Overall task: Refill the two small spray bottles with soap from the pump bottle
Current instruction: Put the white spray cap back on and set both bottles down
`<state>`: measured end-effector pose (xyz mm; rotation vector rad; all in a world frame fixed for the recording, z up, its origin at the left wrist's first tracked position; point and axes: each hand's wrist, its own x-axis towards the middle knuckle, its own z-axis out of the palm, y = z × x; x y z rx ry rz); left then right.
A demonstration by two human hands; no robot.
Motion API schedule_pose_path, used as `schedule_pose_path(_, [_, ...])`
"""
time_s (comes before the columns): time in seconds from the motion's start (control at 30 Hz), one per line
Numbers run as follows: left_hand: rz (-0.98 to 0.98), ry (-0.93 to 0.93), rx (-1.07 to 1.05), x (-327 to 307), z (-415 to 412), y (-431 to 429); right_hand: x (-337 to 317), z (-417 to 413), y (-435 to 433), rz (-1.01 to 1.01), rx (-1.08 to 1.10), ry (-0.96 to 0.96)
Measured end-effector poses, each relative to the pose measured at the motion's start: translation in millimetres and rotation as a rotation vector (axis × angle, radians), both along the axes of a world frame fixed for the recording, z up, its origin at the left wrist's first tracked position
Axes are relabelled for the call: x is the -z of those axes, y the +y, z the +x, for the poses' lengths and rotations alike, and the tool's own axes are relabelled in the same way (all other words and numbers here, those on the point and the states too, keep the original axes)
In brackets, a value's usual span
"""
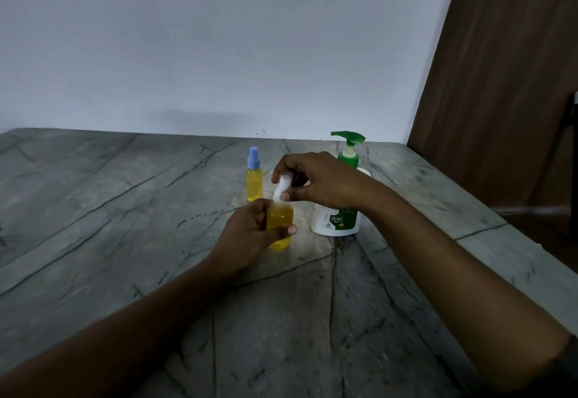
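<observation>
Frame centre: my left hand (250,235) grips a yellow-filled spray bottle (279,225); my right hand (316,178) pinches its white cap (282,185). Blue-capped bottle (254,175), also yellow-filled, upper left of it; pump bottle (339,216) right, on veined stone counter (125,210).

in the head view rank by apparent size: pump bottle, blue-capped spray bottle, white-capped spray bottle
1. pump bottle, largest.
2. white-capped spray bottle and blue-capped spray bottle: not ranked; the white-capped one looks bigger but is nearer the camera.
</observation>
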<state>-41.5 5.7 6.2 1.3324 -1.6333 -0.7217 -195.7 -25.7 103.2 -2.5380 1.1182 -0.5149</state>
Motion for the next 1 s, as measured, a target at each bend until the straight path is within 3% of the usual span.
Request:
schedule_pose_path(0.3, [-0.026,-0.016,0.002,-1,0,2,14,18,1,-0.214,0.324,0.115])
schedule_pose_path(0.47, [0.033,0.006,0.045,-1,4,-2,-5,-1,3,0.106,0.108,-0.094])
schedule_pose_path(0.73, [0.144,0.007,0.206,-8,20,-7,7,-3,-5,0.173,-0.050,-0.072])
schedule_pose_path(0.87, [0.142,0.019,0.205,-7,20,-7,10,2,-6,0.048,0.006,-0.031])
schedule_pose_path(1.0, [0.121,0.031,0.190,-5,20,-6,19,14,-3,-0.139,0.214,0.010])
